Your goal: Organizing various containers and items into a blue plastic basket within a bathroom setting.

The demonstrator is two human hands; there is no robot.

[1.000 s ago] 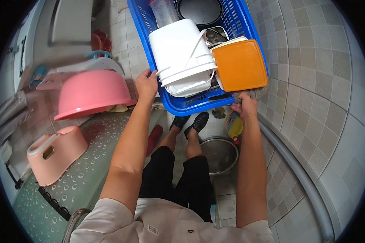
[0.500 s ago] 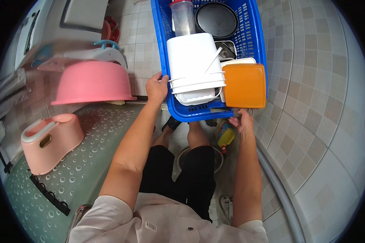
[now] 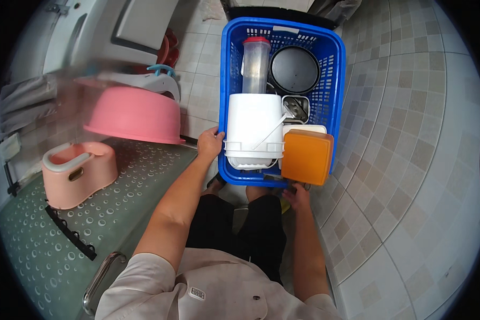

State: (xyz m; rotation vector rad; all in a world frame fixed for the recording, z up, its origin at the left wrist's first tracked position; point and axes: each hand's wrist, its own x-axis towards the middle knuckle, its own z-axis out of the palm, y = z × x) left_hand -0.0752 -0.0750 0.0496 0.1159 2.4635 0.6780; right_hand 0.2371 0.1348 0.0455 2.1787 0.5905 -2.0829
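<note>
A blue plastic basket (image 3: 336, 112) is held out in front of my legs. My left hand (image 3: 212, 143) grips its left rim near the close end. At the near right corner, my right hand (image 3: 297, 197) is closed at the basket's edge, its fingers partly hidden beneath. Inside lie a white bucket (image 3: 255, 120) on its side and a square orange container (image 3: 306, 157) over the near right rim. Beyond them are a clear container (image 3: 256, 66) with a red lid, a round dark pan (image 3: 295, 69) and a small metal tin (image 3: 296, 109).
A glass-like bubble-patterned panel (image 3: 138, 170) on my left bears a pink potty-like seat (image 3: 80, 176). Past it stands a tilted pink basin (image 3: 136, 114). A tiled wall (image 3: 389, 149) rises close on the right, and a curved metal handle (image 3: 102, 277) is at lower left.
The basket sits lower in view, nearer my body, and its far end now shows. It covers most of the yellow bottle and metal basin seen below before. Both hands stay on it.
</note>
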